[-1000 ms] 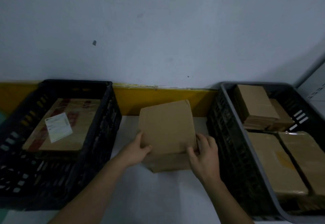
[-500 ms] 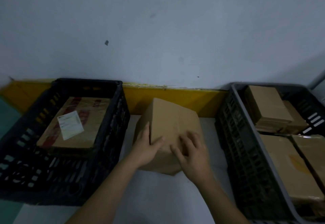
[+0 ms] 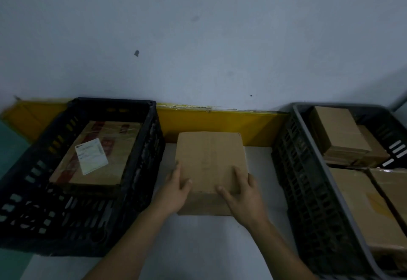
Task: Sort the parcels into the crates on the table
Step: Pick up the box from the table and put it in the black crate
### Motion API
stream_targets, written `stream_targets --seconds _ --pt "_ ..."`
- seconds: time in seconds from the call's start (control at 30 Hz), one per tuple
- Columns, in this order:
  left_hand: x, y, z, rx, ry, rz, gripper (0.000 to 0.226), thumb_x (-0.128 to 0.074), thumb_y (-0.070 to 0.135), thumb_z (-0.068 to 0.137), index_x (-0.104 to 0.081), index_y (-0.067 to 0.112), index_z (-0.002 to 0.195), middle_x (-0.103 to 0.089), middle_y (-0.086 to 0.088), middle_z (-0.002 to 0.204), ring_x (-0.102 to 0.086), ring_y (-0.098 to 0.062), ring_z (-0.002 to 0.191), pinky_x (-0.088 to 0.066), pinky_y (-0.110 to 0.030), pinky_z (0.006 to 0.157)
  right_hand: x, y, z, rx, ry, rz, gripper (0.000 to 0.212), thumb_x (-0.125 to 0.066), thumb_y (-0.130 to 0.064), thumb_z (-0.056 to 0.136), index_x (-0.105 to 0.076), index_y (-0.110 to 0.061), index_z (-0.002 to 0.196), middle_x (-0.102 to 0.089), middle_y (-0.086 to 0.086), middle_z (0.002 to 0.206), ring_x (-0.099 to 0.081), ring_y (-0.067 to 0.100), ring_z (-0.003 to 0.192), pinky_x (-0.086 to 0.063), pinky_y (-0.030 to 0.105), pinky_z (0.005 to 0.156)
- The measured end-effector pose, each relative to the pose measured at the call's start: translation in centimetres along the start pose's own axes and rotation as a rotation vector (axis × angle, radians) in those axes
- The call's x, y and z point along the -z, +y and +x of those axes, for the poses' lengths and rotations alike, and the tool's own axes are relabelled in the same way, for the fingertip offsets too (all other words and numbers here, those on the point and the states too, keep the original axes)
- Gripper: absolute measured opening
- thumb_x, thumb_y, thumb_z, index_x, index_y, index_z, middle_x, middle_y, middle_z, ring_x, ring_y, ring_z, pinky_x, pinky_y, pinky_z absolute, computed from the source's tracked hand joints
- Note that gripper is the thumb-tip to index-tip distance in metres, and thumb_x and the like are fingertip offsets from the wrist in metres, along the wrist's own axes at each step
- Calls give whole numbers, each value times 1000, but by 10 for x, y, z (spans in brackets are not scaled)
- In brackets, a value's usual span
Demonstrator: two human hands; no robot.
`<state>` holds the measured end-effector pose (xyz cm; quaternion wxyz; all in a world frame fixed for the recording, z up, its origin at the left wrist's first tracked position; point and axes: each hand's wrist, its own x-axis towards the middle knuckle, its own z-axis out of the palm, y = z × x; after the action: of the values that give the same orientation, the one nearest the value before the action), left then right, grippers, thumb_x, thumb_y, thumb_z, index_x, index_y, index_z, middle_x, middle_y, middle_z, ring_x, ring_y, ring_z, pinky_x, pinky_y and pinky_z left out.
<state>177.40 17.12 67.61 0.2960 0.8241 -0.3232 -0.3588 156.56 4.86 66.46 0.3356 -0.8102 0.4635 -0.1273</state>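
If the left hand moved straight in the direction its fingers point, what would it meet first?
The left hand already grips the box; sliding along its side, it would probably reach the yellow strip, though depth is unclear.

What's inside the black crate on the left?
One taped cardboard parcel bearing a white label lies in the black crate. Anything beneath it is covered.

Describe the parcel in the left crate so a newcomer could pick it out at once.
Find the black crate at the table's left end, against the yellow strip. The parcel lying flat inside is the one. Unlike the plain brown boxes elsewhere, it carries red-printed tape and a white shipping label.
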Motion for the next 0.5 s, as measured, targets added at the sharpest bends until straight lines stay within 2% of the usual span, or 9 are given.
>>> stream_targets --seconds 0.1,0.2,0.27,0.37,0.43,0.5 --pt "-9 6 -2 0 -60 8 91 -48 64 105 11 37 169 -5 1 178 -25 -26 159 -33 -40 121 13 -2 -1 3 98 20 100 -66 -75 92 -17 -33 169 -29 -3 169 -47 22 144 -52 38 106" --pt "-10 10 1 25 -105 30 81 -41 64 107 7 43 168 5 -3 178 -18 -30 161 -30 -44 124 21 -9 -5 13 195 65 110 -73 -66 92 -8 -28 172 -29 -4 172 -40 19 151 -44 36 114" --pt "-5 13 5 49 -92 77 72 -38 61 109 0 47 168 14 -4 177 -7 -34 163 -24 -49 128 21 -12 -9 29 218 75 108 -74 -64 93 -10 -27 173 -30 -6 173 -38 15 153 -41 34 117" --pt "1 23 6 24 -26 204 69 -36 63 109 -11 41 170 14 -4 178 10 -32 164 -11 -53 132 16 -13 -15 108 229 116 92 -75 -56 96 -26 -31 170 -39 -10 169 -43 9 149 -48 36 117" --pt "3 30 3 17 -28 222 89 -31 82 99 -13 34 171 6 -4 179 8 -32 164 -9 -55 130 9 -14 -18 232 252 99 74 -74 -46 101 -40 -30 164 -43 -14 166 -40 2 149 -46 35 119" --pt "6 37 1 6 -49 174 110 -26 100 83 -12 35 170 -3 -2 179 -2 -34 164 -13 -57 129 6 -16 -19 322 261 127 60 -68 -39 106 -48 -28 161 -42 -19 166 -36 -3 152 -42 35 122"
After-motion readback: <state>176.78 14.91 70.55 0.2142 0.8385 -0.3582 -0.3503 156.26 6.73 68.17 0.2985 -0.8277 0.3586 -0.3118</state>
